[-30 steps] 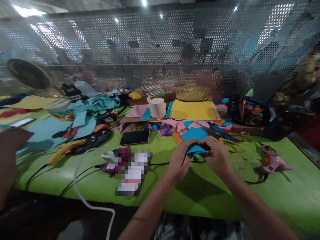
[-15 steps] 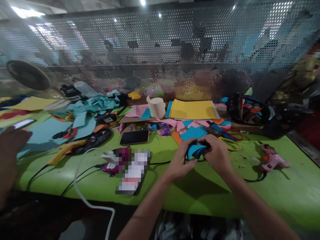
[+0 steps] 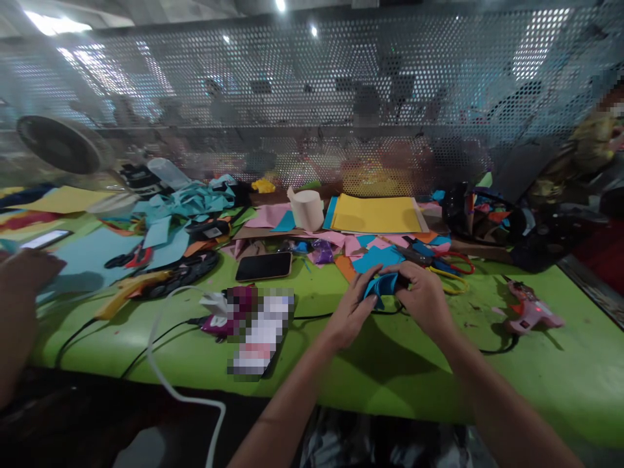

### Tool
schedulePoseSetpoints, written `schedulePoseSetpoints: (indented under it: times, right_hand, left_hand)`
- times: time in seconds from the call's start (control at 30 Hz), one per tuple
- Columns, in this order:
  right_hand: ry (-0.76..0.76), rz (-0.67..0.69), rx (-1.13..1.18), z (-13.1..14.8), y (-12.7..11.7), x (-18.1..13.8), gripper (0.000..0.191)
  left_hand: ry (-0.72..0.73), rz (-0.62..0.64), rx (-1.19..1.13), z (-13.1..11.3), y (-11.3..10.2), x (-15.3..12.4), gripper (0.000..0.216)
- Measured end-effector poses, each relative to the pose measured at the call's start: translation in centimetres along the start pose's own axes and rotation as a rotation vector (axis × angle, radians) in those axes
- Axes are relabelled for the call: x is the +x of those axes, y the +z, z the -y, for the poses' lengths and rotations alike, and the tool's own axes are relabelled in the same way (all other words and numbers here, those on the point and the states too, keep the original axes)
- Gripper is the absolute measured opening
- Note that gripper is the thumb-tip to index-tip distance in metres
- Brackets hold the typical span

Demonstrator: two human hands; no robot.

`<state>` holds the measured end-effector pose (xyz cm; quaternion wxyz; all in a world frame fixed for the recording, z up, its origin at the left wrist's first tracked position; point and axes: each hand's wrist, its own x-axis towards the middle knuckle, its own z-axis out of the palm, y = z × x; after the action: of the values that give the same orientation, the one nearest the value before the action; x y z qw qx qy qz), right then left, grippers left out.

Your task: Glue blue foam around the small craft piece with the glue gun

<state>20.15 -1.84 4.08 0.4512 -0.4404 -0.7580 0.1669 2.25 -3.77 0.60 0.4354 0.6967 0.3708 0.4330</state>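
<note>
The curled paper (image 3: 385,285) is bright blue, like the flat sheet (image 3: 375,258) behind it. The bench (image 3: 375,396) is lime green. The top sheet (image 3: 377,214) of the stack is golden yellow, the roll (image 3: 308,211) creamy white, the right glue gun (image 3: 535,318) pink, the left glue gun (image 3: 121,294) yellow. The grey screen (image 3: 292,78) is patterned with round holes.
</note>
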Motion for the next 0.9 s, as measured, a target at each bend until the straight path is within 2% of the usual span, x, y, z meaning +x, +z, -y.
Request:
schedulePoseSetpoints:
  times: [0.4, 0.7, 0.9]
  right_hand:
    - [-0.077, 0.225, 0.142, 0.3, -0.45, 0.21, 0.039]
    - [-0.055, 0.16, 0.013, 0.19, -0.24, 0.03, 0.03]
    - [-0.027, 0.094, -0.013, 0.24, -0.26, 0.14, 0.028]
  left_hand:
    - [0.038, -0.015, -0.135, 0.14, -0.33, 0.22, 0.056]
    - [-0.043, -0.028, -0.138, -0.04, -0.42, 0.11, 0.071]
    - [-0.049, -0.113, -0.169, 0.67, -0.19, 0.45, 0.06]
